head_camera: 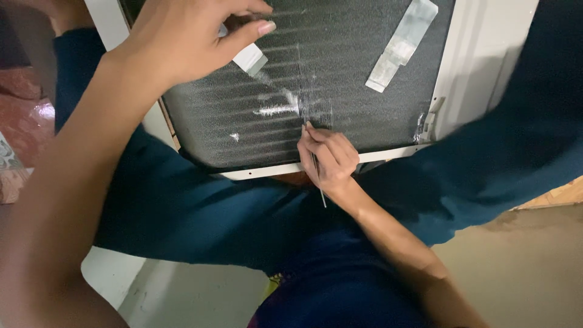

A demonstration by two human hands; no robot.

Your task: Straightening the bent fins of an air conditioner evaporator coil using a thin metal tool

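Our right hand [328,157] is curled into a pinch around a thin metal pick [317,173], held like a pencil; its tip touches the finned coil [340,79] just below a patch of white, scraped-looking marks, and its tail sticks out past the heel of the hand toward our lap. Our left hand [188,39] reaches in from the upper left, fingers bunched and the thumb stretched out flat, pinching a small pale piece of tape [250,59] against the coil's upper part. The coil is a dark panel of fine horizontal ridges, tilted across our knees and resting on our dark blue trousers [200,212]. A white frame [388,154] runs along its lower edge, just under the right hand, and up its right side. A longer strip of clear tape [401,45] lies slantwise on the fins, well to the right of both hands. Below our legs we see a pale concrete floor [528,267].
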